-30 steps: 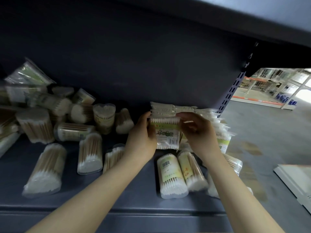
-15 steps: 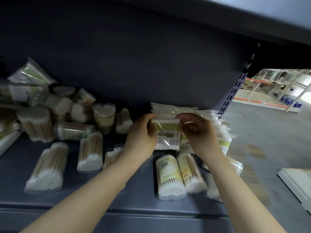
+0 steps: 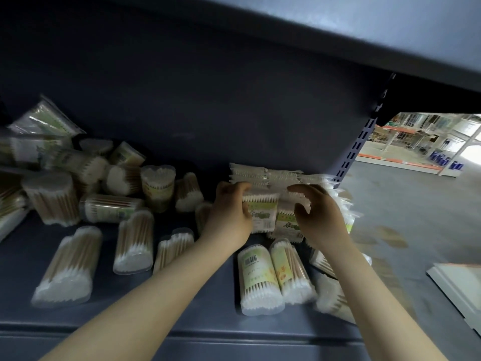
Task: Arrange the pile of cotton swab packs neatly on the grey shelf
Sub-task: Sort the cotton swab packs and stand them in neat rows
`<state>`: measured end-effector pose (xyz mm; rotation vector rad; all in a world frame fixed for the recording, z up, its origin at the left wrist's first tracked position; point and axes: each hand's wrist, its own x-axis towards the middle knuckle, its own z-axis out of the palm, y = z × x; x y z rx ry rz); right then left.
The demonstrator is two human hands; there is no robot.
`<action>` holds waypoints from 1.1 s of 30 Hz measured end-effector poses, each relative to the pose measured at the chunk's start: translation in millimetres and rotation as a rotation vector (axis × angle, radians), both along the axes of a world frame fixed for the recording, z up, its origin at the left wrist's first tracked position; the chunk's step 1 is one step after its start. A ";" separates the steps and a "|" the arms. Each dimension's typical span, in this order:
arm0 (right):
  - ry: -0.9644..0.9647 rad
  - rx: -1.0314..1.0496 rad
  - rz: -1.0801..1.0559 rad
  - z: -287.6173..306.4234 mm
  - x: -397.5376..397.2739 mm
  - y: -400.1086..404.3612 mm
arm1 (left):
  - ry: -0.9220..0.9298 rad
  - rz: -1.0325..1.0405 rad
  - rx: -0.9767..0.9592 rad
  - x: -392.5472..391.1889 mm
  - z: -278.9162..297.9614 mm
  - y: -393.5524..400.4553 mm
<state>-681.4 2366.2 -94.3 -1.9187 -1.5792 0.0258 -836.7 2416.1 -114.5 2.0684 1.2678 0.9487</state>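
1. Leftward first: the loose pile of cotton swab packs point(image 3: 78, 188) lies jumbled on the grey shelf point(image 3: 182, 303), as it did a second ago. Cylindrical tubs lie at all angles, and a flat bag point(image 3: 44, 121) leans against the back panel. Nothing here has been sorted.

2. Centre-left: three packs lie on their sides near the shelf front, roughly parallel but not aligned. They look unmoved.

3. Left hand point(image 3: 230, 217): it still grips the front flat pack point(image 3: 260, 212) by its left edge, thumb on top and fingers curled round. The pack stands upright against the row of flat packs point(image 3: 273, 175) at the back right.

4. Right hand point(image 3: 318, 217): this is the change. Half a second ago its fingers pinched the same pack's top right corner. Now they have lifted off and hover curled, holding nothing, just beside a second pack point(image 3: 289, 220) to the right.

5. Reading: the front pack seems seated in the row, so the right hand is likely freeing itself to square up the neighbours or fetch another.

6. Right front: two labelled tubs point(image 3: 270, 274) lie side by side, with more packs behind the right forearm, partly hidden. Most of the task remains.
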 end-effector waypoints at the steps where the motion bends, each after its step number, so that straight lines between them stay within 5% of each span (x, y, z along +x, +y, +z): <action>1: -0.029 -0.036 0.003 -1.3 0.9 0.5 | 0.023 -0.002 0.000 0.4 -1.3 0.4; 6: -0.058 -0.131 0.052 -6.1 2.0 2.2 | 0.149 -0.012 0.039 -3.9 -12.0 7.0; 13: -0.107 -0.173 0.092 -10.1 -0.4 3.4 | 0.328 0.034 0.435 -5.8 -11.9 7.2; 33: -0.149 -0.197 0.125 -18.1 3.2 9.2 | 0.379 0.021 0.428 -7.2 -17.6 11.7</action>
